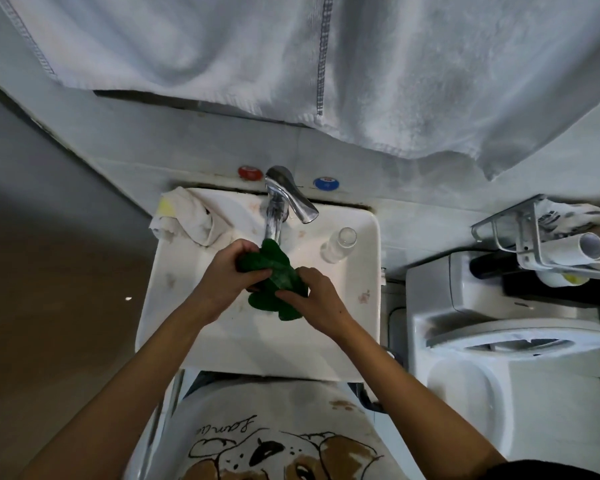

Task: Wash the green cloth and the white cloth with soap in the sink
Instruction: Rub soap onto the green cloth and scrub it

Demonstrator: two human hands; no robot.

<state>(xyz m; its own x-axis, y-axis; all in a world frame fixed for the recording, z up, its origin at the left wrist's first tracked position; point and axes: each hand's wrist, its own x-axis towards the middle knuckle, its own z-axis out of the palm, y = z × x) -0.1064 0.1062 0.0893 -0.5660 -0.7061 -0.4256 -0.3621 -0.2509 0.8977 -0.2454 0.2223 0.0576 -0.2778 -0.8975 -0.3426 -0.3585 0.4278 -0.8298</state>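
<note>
A bunched green cloth (274, 271) is held over the white sink (357, 306), just below the chrome tap's spout (274, 223). My left hand (229, 271) grips its upper left part. My right hand (316, 296) grips its lower right part, so the cloth is stretched between them. The white cloth (191, 216) lies crumpled on the sink's back left corner, with a yellow patch on it. No soap bar is plainly visible.
A clear bottle (338, 244) lies on the sink's right rim. A big white towel (291, 64) hangs overhead. A toilet (499, 341) stands to the right, under a metal rack (534, 244) with rolls. Red (250, 173) and blue (326, 183) caps flank the tap.
</note>
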